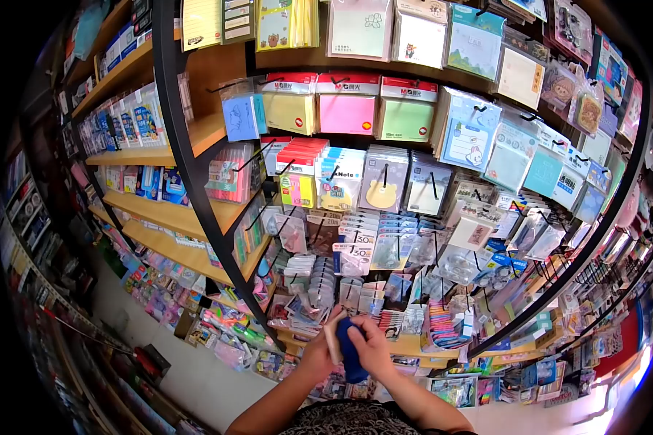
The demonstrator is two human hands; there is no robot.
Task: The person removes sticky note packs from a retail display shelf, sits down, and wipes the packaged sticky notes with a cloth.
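Note:
Low in the head view, both of my hands are together in front of my body. My left hand (318, 357) is closed on a thin, pale beige item (333, 338), held tilted with its edge up. I cannot make out what kind of thing it is. In my right hand (371, 349) a dark blue cloth (351, 361) is bunched, pressed against the side of the beige item. The lower end of the cloth hangs below my fingers. Just beyond my hands are small packets (323, 290) hanging in rows on the rack.
A black-framed display rack (196, 145) fills the view ahead, with sticky-note packs (347, 109) on hooks that stick out. Wooden shelves (170, 210) with boxed goods run to the left. A tub of colourful packets (446, 326) stands on the low ledge. Pale floor (268, 388) shows below.

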